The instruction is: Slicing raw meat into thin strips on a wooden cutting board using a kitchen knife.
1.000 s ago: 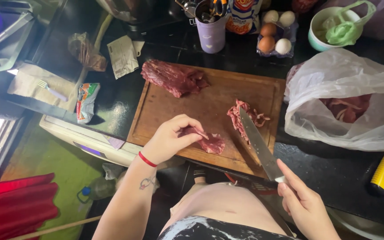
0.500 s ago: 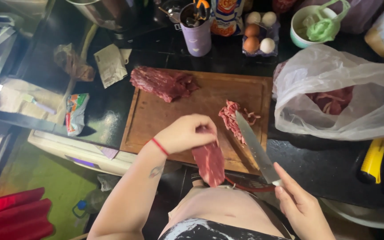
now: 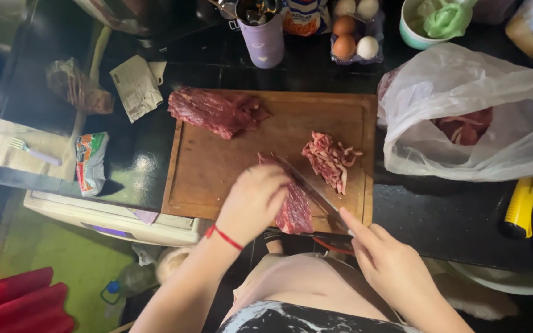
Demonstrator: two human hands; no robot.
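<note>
A person slices raw beef on a wooden cutting board (image 3: 217, 172) set on a dark, glossy table (image 3: 439, 209), seen from the head camera looking straight down. The left hand (image 3: 255, 200) presses a flat, dark-red slab of meat (image 3: 295, 209) against the near edge of the board, fingers curled together over its top. The right hand (image 3: 390, 265) grips a long kitchen knife (image 3: 306, 185), fingers wrapped around the handle with the forefinger laid along it, the blade running diagonally across the slab, edge down on the meat.

By the look of the board, the work is under way but well short of finished. A small heap of cut strips (image 3: 329, 159), pale-streaked with fat and ragged at the ends, lies on the right half of the board. The slab under the blade looks mostly whole. A second, larger piece of beef (image 3: 217, 112), thick and grainy with a wet sheen, waits uncut at the far left corner. More red meat shows through a crumpled, translucent white plastic bag (image 3: 513, 105) just to the right of the board.

Along the far side stand a lilac cup (image 3: 265, 40) holding utensils, a clear carton of eggs (image 3: 354, 31), brown and white, and a pale green bowl (image 3: 417, 31) with a green bag inside. To the left lie a crinkled snack wrapper (image 3: 90, 163), a folded paper scrap (image 3: 136, 86) and a plastic fork (image 3: 35, 153). A yellow-handled tool (image 3: 521, 206) rests at the right.
</note>
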